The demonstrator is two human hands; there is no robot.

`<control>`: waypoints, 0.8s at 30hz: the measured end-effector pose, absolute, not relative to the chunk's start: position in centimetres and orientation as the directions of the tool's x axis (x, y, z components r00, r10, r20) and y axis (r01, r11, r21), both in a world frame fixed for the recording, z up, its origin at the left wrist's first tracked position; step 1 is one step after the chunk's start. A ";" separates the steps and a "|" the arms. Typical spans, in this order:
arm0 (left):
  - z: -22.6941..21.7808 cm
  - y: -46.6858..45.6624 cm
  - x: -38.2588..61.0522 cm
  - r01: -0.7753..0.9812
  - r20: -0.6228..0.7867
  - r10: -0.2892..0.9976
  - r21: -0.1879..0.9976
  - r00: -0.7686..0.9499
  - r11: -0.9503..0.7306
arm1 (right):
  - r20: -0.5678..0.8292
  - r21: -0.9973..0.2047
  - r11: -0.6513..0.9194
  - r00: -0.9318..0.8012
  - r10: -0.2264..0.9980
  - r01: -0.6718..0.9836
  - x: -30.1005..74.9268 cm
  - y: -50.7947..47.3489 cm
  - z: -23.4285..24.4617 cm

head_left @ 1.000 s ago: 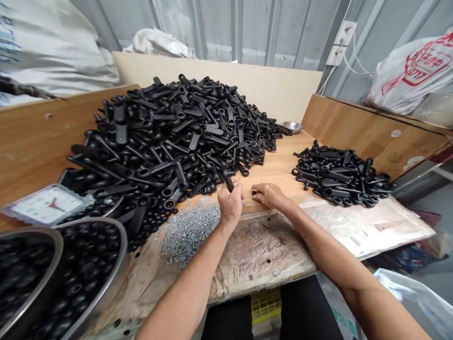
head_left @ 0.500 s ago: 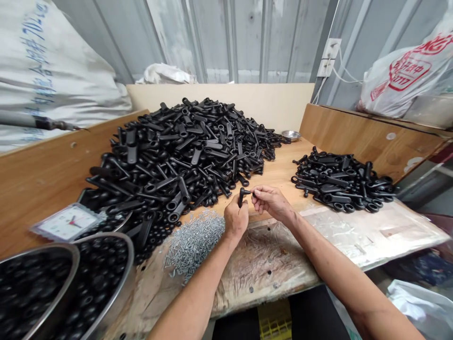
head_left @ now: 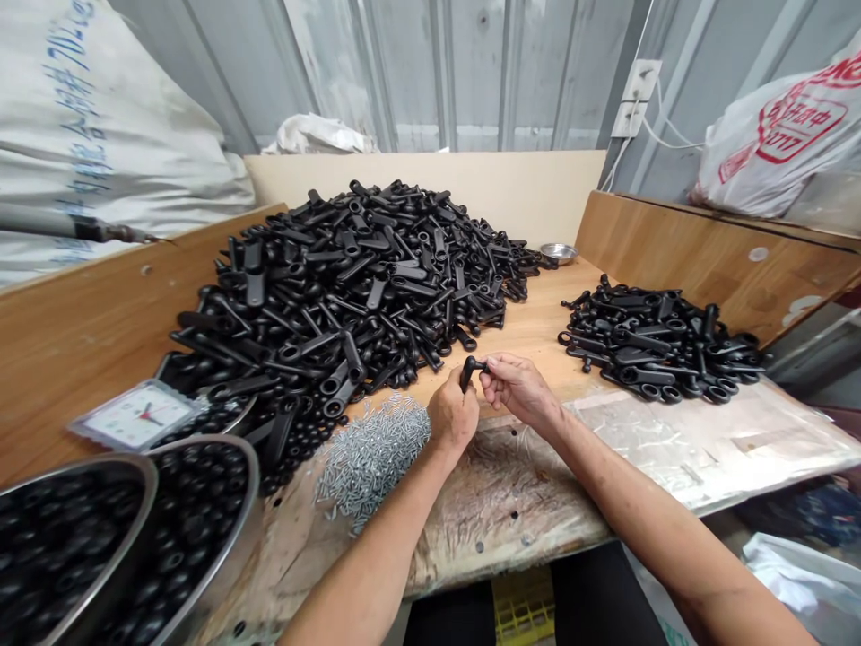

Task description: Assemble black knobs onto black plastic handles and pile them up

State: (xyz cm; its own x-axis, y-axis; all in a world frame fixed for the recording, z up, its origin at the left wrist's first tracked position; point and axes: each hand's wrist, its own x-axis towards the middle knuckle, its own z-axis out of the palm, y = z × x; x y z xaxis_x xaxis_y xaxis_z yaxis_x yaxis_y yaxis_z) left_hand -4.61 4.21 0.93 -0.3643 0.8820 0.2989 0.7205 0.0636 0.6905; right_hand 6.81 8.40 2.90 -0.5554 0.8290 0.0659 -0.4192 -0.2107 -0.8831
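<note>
My left hand [head_left: 452,417] is closed around a black plastic handle piece [head_left: 466,371], held upright just above the wooden table [head_left: 531,325]. My right hand [head_left: 517,388] pinches a small black part against the top of that handle. Both hands hover near the table's front edge. Just left of my left hand lies a heap of small silver screws [head_left: 369,453]. Behind the hands rises a big pile of black handles [head_left: 350,278].
A smaller pile of black handles [head_left: 659,345] lies at the right. Two metal bowls [head_left: 221,529] of small black caps and a small clock [head_left: 138,415] sit at the left. A small metal dish [head_left: 560,252] stands at the back. Wooden boards wall the table.
Both hands lifted from the table surface, bringing the handle and the small part together in front of me. The view tilted up slightly.
</note>
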 end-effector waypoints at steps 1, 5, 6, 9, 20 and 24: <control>0.9 4.2 -4.6 0.740 0.305 0.881 0.669 -0.362 0.073 | 0.063 -0.888 -0.204 -0.548 0.834 -0.412 6.8 8.3 2.9; 0.9 3.8 -4.3 0.811 0.336 0.875 0.576 -0.349 0.102 | 0.119 -0.941 -0.038 -0.431 0.894 -0.337 6.6 7.6 2.8; 0.9 3.7 -4.2 0.829 0.345 0.875 0.549 -0.340 0.106 | 0.164 -0.954 0.048 -0.380 0.910 -0.297 6.6 7.3 2.8; 1.1 3.5 -4.0 0.869 0.344 0.889 0.483 -0.303 0.109 | 0.258 -0.957 0.206 -0.274 0.927 -0.204 6.6 6.7 2.9; 0.9 3.7 -3.9 0.893 0.310 0.907 0.430 -0.286 0.134 | -0.120 -0.907 -0.273 -0.425 0.897 -0.320 7.2 7.6 3.8; 0.6 3.8 -4.0 0.843 0.277 0.924 0.532 -0.264 0.081 | -0.010 -0.947 -0.168 -0.496 0.868 -0.274 7.4 7.5 4.2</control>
State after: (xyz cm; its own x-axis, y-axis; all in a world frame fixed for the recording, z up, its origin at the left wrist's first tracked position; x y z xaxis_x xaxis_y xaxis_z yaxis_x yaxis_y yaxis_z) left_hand -4.03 3.79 0.63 -0.2637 0.9240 0.2769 0.8430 0.0813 0.5318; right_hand 7.41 7.53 4.24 -0.4957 0.8684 -0.0103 -0.2740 -0.1676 -0.9470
